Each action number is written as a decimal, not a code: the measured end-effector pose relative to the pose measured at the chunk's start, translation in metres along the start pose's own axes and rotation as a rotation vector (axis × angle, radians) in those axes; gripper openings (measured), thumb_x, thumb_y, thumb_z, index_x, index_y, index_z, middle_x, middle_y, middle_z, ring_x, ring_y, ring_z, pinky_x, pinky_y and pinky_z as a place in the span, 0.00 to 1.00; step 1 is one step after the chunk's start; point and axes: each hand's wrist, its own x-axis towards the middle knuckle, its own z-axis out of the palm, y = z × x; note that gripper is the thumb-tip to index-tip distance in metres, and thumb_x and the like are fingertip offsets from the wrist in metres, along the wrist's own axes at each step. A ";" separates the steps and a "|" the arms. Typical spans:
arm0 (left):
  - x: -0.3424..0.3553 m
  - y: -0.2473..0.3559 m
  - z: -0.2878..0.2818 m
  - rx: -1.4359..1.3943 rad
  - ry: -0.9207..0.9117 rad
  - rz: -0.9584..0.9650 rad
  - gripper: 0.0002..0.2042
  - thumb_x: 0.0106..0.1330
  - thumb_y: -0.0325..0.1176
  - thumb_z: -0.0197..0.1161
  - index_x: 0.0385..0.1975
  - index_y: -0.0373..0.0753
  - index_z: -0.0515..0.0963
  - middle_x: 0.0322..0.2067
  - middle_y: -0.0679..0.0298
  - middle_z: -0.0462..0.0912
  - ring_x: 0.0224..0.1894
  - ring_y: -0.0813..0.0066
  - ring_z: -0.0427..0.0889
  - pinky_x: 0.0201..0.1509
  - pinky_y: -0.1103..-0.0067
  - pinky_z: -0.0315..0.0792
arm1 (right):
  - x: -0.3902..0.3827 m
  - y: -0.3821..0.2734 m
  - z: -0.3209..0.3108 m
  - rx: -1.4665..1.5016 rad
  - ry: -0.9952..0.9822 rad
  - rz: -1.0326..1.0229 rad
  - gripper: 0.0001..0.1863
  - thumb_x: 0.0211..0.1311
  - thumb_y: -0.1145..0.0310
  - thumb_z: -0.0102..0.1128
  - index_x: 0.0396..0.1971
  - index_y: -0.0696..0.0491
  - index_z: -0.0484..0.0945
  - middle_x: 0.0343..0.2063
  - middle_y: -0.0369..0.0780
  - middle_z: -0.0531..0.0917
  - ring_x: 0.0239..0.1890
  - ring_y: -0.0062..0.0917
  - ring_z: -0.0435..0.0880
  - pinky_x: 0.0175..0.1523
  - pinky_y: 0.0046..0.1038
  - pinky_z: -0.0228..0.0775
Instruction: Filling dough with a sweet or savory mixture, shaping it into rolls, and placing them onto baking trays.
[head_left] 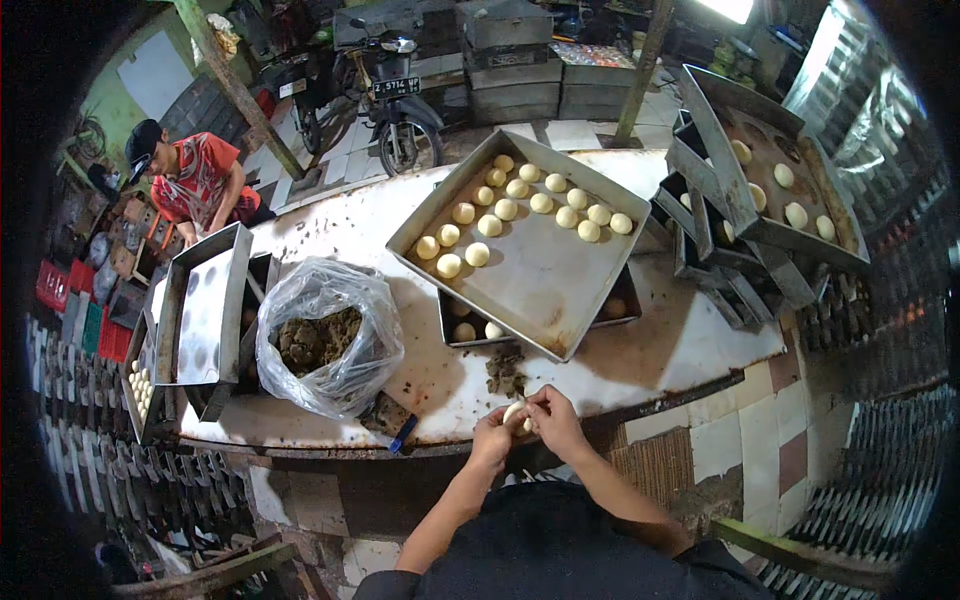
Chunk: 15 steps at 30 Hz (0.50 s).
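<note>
At the near edge of the table, both my hands are closed on a small piece of pale dough. My left hand grips its lower left side, and the fingers of my right hand pinch it from the right. Part of the dough is hidden by my fingers. Just beyond them lies a small heap of brown crumbly filling. Further out, a square metal tray carries several round dough balls along its far and left sides. It rests tilted on a darker tray holding more balls.
A clear plastic bag of brown filling stands to the left, near a blue-handled scraper. Metal trays stand at far left; stacked trays with dough balls rise at right. Another person works beyond. A motorcycle is parked behind the table.
</note>
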 end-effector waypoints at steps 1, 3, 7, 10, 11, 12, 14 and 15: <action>0.004 0.004 0.009 0.098 0.059 0.049 0.15 0.75 0.36 0.61 0.54 0.32 0.76 0.45 0.56 0.85 0.42 0.67 0.87 0.48 0.72 0.83 | -0.001 -0.011 0.000 -0.281 0.054 -0.239 0.05 0.70 0.75 0.61 0.34 0.60 0.75 0.26 0.37 0.79 0.28 0.20 0.78 0.28 0.24 0.70; 0.006 0.029 0.026 -0.166 0.027 0.015 0.16 0.78 0.39 0.56 0.54 0.32 0.76 0.45 0.56 0.85 0.43 0.65 0.87 0.50 0.70 0.83 | 0.005 -0.019 -0.011 -0.478 0.108 -0.582 0.04 0.65 0.79 0.62 0.34 0.61 0.75 0.27 0.40 0.80 0.28 0.24 0.80 0.34 0.29 0.74; 0.016 0.033 0.013 -0.632 0.018 0.167 0.22 0.82 0.47 0.43 0.54 0.32 0.74 0.50 0.52 0.83 0.52 0.58 0.84 0.58 0.63 0.80 | 0.019 -0.020 -0.028 -0.529 -0.034 -0.716 0.05 0.57 0.83 0.63 0.33 0.62 0.79 0.30 0.46 0.82 0.33 0.39 0.84 0.40 0.33 0.77; 0.014 0.034 -0.016 -0.737 0.212 0.245 0.22 0.81 0.47 0.45 0.54 0.32 0.74 0.51 0.53 0.83 0.54 0.58 0.83 0.59 0.62 0.80 | 0.025 -0.015 -0.027 -0.604 0.034 -0.795 0.06 0.58 0.82 0.62 0.35 0.60 0.82 0.31 0.47 0.83 0.34 0.43 0.84 0.41 0.36 0.77; 0.011 0.038 -0.027 -0.772 0.319 0.251 0.21 0.81 0.46 0.46 0.55 0.33 0.73 0.51 0.54 0.82 0.54 0.58 0.83 0.60 0.62 0.80 | 0.028 -0.014 -0.029 -0.666 0.073 -0.749 0.07 0.59 0.80 0.62 0.37 0.60 0.83 0.33 0.48 0.83 0.37 0.46 0.84 0.43 0.40 0.77; 0.006 0.047 -0.028 -0.763 0.316 0.265 0.21 0.81 0.46 0.46 0.55 0.33 0.73 0.51 0.54 0.82 0.54 0.58 0.83 0.60 0.62 0.80 | 0.045 0.007 -0.041 -0.740 0.120 -0.721 0.08 0.59 0.78 0.62 0.39 0.58 0.83 0.37 0.48 0.83 0.43 0.46 0.82 0.50 0.42 0.75; -0.017 0.059 -0.040 -0.753 0.144 0.327 0.19 0.81 0.46 0.48 0.55 0.35 0.73 0.51 0.55 0.82 0.55 0.58 0.83 0.61 0.62 0.79 | 0.056 0.023 -0.052 -1.067 0.132 -0.720 0.15 0.58 0.76 0.63 0.47 0.56 0.81 0.46 0.48 0.81 0.52 0.46 0.79 0.58 0.42 0.71; -0.027 0.065 -0.046 -0.715 0.146 0.317 0.19 0.81 0.46 0.48 0.54 0.36 0.73 0.51 0.56 0.82 0.54 0.58 0.83 0.60 0.61 0.80 | 0.052 0.020 -0.044 -1.055 0.119 -0.736 0.15 0.58 0.76 0.63 0.47 0.56 0.81 0.46 0.48 0.81 0.52 0.46 0.79 0.58 0.42 0.71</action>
